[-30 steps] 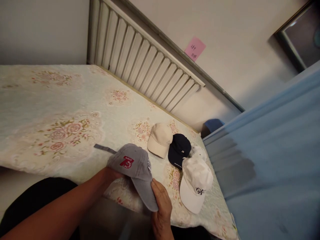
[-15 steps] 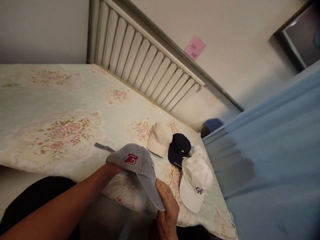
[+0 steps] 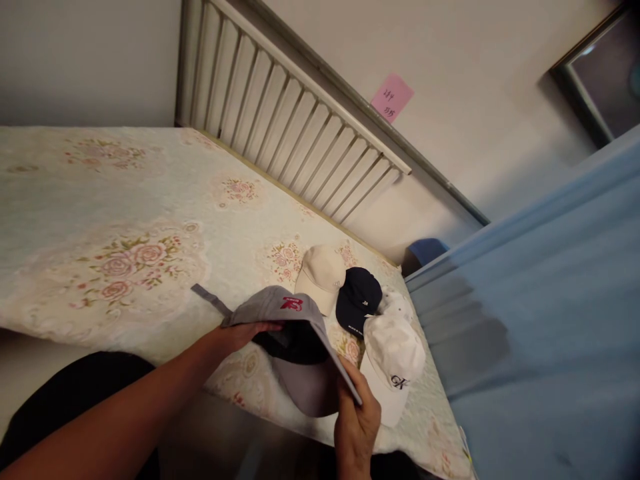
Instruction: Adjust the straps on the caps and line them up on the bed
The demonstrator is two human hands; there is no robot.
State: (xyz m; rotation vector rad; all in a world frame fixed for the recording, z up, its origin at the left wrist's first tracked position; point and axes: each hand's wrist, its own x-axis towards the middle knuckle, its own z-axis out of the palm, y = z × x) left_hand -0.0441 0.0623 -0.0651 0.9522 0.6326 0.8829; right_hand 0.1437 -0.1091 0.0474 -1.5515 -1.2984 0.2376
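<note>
Head view, gray cap (image 3: 280, 299) tilted, dark hollow (image 3: 295, 345) showing, left fingers (image 3: 263, 327) gripping its crown (image 3: 263, 303), right fingers (image 3: 365, 388) clasping its brim (image 3: 306, 390).

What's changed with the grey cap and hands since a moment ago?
The grey cap has tipped so its dark inside shows; the right hand, holding its brim, moved rightward. The left hand keeps hold too; nothing was let go. The other caps stayed put.
</note>
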